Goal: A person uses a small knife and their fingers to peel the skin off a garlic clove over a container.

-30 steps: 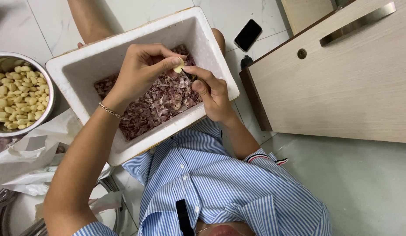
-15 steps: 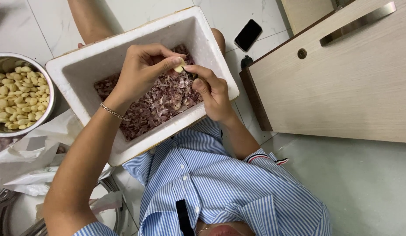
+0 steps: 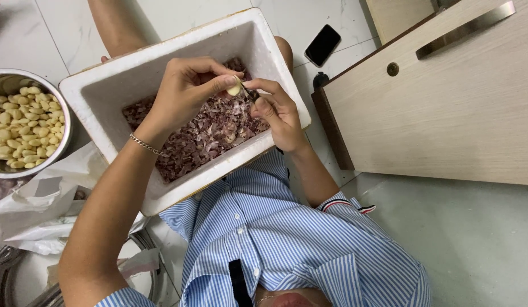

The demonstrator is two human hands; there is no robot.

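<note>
Both hands are pinched together on one garlic clove (image 3: pixel 234 88), left hand (image 3: pixel 187 91) and right hand (image 3: pixel 278 111), above the white box (image 3: pixel 105 91); its direction is unclear.

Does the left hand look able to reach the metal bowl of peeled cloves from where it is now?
Probably yes: the metal bowl stands just left of the white box, and nothing blocks the way from the left hand. That hand already holds a clove, though.

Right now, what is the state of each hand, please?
Left hand: closed, holding a garlic clove over the white box.
Right hand: closed, fingertips pinching at the same clove; whether it holds a tool cannot be told.
</note>
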